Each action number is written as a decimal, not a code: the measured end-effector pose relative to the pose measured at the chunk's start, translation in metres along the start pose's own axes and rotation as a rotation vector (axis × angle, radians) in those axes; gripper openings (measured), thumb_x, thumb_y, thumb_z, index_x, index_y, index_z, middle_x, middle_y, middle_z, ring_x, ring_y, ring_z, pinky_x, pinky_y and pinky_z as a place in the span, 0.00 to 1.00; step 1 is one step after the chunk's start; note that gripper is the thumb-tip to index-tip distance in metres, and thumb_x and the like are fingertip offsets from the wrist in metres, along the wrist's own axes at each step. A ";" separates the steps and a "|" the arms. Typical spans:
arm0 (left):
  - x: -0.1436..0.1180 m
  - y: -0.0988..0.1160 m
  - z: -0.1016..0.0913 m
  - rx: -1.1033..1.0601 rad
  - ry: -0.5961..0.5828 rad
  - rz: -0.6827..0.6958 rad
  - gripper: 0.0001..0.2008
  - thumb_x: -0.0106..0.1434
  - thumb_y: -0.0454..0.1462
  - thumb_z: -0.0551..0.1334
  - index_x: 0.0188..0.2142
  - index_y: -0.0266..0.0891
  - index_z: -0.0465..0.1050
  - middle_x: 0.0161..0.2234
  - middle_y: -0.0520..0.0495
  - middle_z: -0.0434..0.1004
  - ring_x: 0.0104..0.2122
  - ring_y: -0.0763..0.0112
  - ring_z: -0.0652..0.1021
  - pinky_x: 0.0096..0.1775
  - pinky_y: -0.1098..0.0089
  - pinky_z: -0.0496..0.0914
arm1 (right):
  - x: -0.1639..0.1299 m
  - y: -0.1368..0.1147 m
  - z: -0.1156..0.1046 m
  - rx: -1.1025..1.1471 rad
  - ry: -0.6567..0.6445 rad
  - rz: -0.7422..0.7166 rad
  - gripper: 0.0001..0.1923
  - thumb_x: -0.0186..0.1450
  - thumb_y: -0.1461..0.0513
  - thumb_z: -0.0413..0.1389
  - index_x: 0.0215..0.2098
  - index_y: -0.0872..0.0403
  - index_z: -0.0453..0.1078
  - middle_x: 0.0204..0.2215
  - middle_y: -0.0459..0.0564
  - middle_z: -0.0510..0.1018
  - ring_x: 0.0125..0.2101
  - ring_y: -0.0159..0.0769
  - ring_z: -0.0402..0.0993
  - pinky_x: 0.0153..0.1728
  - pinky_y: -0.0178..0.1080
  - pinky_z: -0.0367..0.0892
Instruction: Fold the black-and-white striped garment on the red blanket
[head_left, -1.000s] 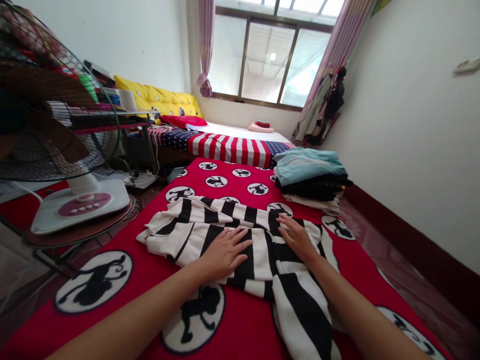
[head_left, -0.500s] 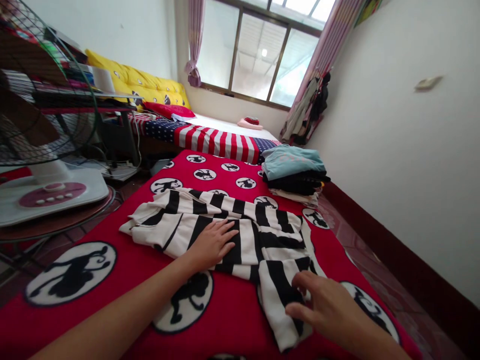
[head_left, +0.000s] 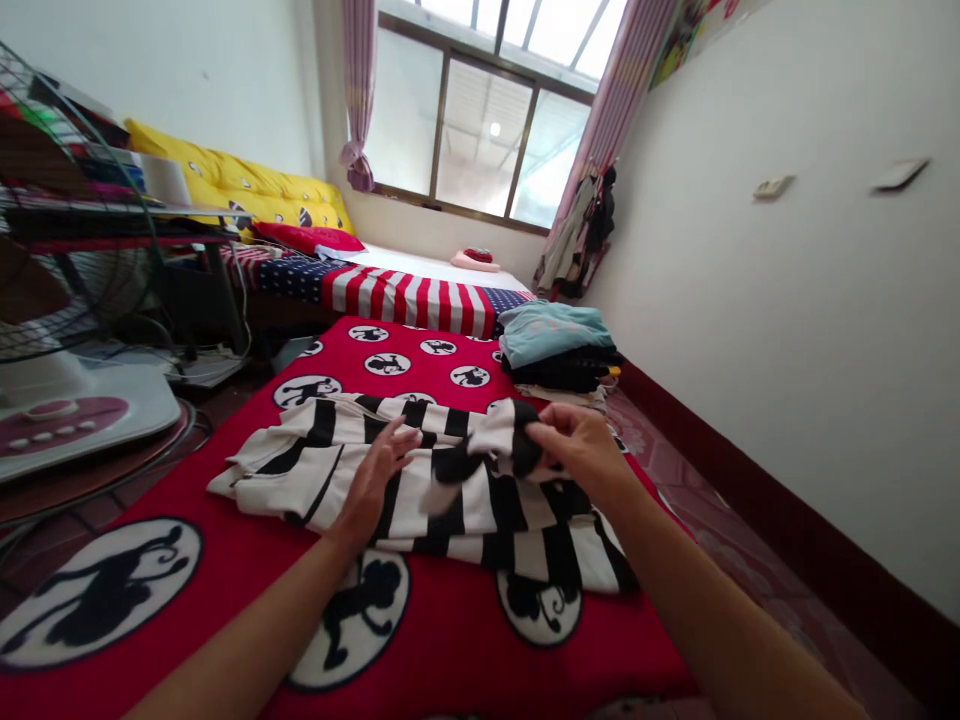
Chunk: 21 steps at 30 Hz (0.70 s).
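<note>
Fan base [head_left: 75, 410] rests on a round stool [head_left: 112, 475] at nine o'clock, taking clock positions about the centre of our view. At seven to eight o'clock, our left hand [head_left: 375, 475] has its grip open, fingers extended and holding nothing; whether it touches the striped garment [head_left: 480, 505], we cannot tell. We locate that black-and-white garment at six o'clock, laid on the red bedspread [head_left: 240, 540], one section raised and blurred. At four o'clock, our right hand [head_left: 581, 445] has its grip closed, thumb against fingers, on this raised section. At three o'clock, we note the clothes pile [head_left: 555, 335], light blue on top.
</note>
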<state>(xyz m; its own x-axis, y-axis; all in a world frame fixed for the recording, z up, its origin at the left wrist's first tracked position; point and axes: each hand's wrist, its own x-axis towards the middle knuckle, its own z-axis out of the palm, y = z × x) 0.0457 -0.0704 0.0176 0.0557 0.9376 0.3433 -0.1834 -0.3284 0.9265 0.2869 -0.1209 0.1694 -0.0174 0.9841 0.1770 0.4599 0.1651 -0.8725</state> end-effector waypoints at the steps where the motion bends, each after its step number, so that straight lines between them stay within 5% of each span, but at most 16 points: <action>1: 0.002 -0.001 -0.002 -0.102 0.085 -0.014 0.31 0.68 0.54 0.45 0.64 0.41 0.54 0.57 0.37 0.68 0.55 0.57 0.72 0.55 0.54 0.66 | 0.011 -0.001 0.006 0.136 0.032 -0.056 0.10 0.57 0.54 0.57 0.31 0.52 0.67 0.26 0.43 0.74 0.27 0.32 0.74 0.27 0.33 0.67; 4: 0.007 -0.007 -0.008 -0.181 0.225 -0.023 0.30 0.68 0.53 0.48 0.63 0.42 0.53 0.59 0.37 0.66 0.56 0.58 0.71 0.56 0.54 0.66 | 0.031 0.008 0.023 0.309 -0.004 -0.171 0.17 0.57 0.53 0.59 0.43 0.50 0.68 0.34 0.45 0.77 0.37 0.35 0.76 0.37 0.37 0.71; 7: 0.008 -0.011 -0.009 0.055 0.205 0.009 0.25 0.66 0.48 0.56 0.59 0.40 0.61 0.55 0.39 0.70 0.54 0.59 0.72 0.55 0.56 0.67 | 0.027 0.034 0.027 0.110 -0.021 -0.169 0.16 0.60 0.54 0.58 0.44 0.51 0.70 0.32 0.46 0.78 0.36 0.36 0.76 0.35 0.37 0.70; 10: 0.006 -0.009 -0.004 0.414 0.092 0.127 0.14 0.64 0.42 0.59 0.46 0.39 0.74 0.48 0.42 0.75 0.49 0.60 0.75 0.54 0.58 0.67 | 0.008 0.074 0.013 -0.220 0.062 -0.143 0.09 0.62 0.56 0.55 0.34 0.53 0.73 0.30 0.48 0.78 0.33 0.36 0.74 0.34 0.36 0.67; 14: -0.001 -0.001 0.006 0.728 -0.171 0.261 0.09 0.63 0.38 0.58 0.36 0.41 0.78 0.38 0.46 0.79 0.42 0.62 0.77 0.48 0.61 0.69 | -0.014 0.131 -0.008 -0.582 0.117 -0.029 0.10 0.62 0.60 0.52 0.26 0.53 0.71 0.28 0.48 0.76 0.31 0.37 0.73 0.35 0.38 0.65; 17: -0.006 0.003 0.014 0.855 -0.357 0.329 0.06 0.62 0.38 0.62 0.36 0.42 0.78 0.39 0.47 0.78 0.42 0.62 0.76 0.47 0.61 0.68 | -0.017 0.156 -0.009 -0.682 0.151 -0.069 0.09 0.62 0.62 0.50 0.29 0.54 0.71 0.35 0.52 0.76 0.39 0.39 0.73 0.42 0.39 0.65; 21: -0.010 0.003 0.019 0.932 -0.410 0.393 0.09 0.60 0.41 0.65 0.39 0.42 0.77 0.42 0.45 0.76 0.44 0.60 0.75 0.48 0.59 0.67 | -0.001 0.158 0.007 -0.751 0.175 -0.010 0.14 0.63 0.59 0.52 0.44 0.57 0.71 0.42 0.56 0.75 0.46 0.42 0.71 0.47 0.40 0.63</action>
<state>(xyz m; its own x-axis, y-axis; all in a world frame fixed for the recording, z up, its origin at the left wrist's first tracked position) 0.0631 -0.0828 0.0200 0.5105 0.6955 0.5056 0.5461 -0.7165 0.4342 0.3532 -0.0949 0.0286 0.0867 0.9476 0.3074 0.9408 0.0235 -0.3380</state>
